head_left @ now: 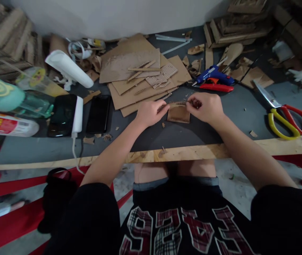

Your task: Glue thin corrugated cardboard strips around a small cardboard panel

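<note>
In the head view, the left hand and right hand are nearly closed, fingertips pinching a ribbed strip near its two ends; it runs along the far edge of a small cardboard piece, which lies on the surface between them. Whether strip and piece are joined, I cannot tell. The strip looks light and bendy, easily creased or torn, so a gentle hold close to the ends should suit; the piece seems stiffer, dry rather than slippery, and best taken by its sides. Behind, the cardboard sheets crowd the left hand, and the glue gun and red tool sit beyond the right. More room lies toward the wooden front edge, among small scraps, and sideways toward the scissors
</note>
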The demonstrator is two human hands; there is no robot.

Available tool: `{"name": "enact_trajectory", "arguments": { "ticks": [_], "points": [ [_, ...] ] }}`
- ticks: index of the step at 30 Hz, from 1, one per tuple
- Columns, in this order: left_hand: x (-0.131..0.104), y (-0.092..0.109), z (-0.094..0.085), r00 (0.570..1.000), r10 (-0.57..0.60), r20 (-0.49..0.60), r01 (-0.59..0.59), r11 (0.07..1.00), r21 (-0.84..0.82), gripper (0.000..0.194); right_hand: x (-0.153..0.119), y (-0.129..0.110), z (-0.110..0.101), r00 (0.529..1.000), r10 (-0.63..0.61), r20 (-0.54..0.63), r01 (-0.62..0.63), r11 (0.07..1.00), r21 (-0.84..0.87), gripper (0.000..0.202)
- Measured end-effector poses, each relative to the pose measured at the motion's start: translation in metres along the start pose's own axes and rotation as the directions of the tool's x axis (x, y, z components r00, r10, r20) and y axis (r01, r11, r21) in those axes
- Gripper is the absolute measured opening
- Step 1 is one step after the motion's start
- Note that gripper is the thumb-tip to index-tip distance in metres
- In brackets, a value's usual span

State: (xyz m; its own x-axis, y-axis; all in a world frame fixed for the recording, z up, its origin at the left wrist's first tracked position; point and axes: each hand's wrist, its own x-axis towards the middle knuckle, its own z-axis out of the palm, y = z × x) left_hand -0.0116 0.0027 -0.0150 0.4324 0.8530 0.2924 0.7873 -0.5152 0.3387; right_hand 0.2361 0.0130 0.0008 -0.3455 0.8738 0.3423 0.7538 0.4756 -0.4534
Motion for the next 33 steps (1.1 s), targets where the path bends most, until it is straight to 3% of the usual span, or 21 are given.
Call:
{"name": "enact_trajectory", "arguments": {
  "ticks": [4,10,15,20,24,30,33],
  "points": [
    [0.002,-0.001,0.003,0.985,-0.124,-0.118,0.132,0.989,0.060,0.042,0.002,0.005,-0.001,0.999,0.040,-0.007,-0.041,0.996,-0.079,0.026],
    [0.006,-0.005,0.007,0.994,-0.055,-0.094,0.059,0.997,0.043,0.036,0.002,0.012,-0.006,0.998,-0.023,0.066,0.034,0.985,-0.170,0.028],
    [0.009,-0.009,0.009,0.997,-0.038,-0.072,0.038,0.999,-0.004,0.037,0.004,0.016,-0.012,0.999,0.019,0.030,-0.015,0.993,-0.119,0.024],
    [0.009,-0.009,0.012,1.000,-0.017,-0.023,0.017,1.000,0.001,0.035,0.006,0.019,-0.015,0.986,0.067,0.151,-0.066,0.998,-0.010,0.015],
    [0.009,-0.007,0.014,1.000,0.001,-0.017,-0.001,1.000,0.010,0.037,0.006,0.017,-0.017,0.974,0.147,0.172,-0.145,0.989,-0.020,0.015],
    [0.005,-0.003,0.000,0.978,0.127,-0.166,-0.157,0.971,-0.180,0.029,0.008,0.020,-0.019,0.995,0.092,0.041,-0.094,0.994,0.060,0.025],
    [0.004,-0.001,-0.009,0.955,0.162,-0.247,-0.226,0.940,-0.256,0.032,0.009,0.025,-0.018,0.993,0.079,0.093,-0.087,0.992,0.092,0.021]
  ]
}}
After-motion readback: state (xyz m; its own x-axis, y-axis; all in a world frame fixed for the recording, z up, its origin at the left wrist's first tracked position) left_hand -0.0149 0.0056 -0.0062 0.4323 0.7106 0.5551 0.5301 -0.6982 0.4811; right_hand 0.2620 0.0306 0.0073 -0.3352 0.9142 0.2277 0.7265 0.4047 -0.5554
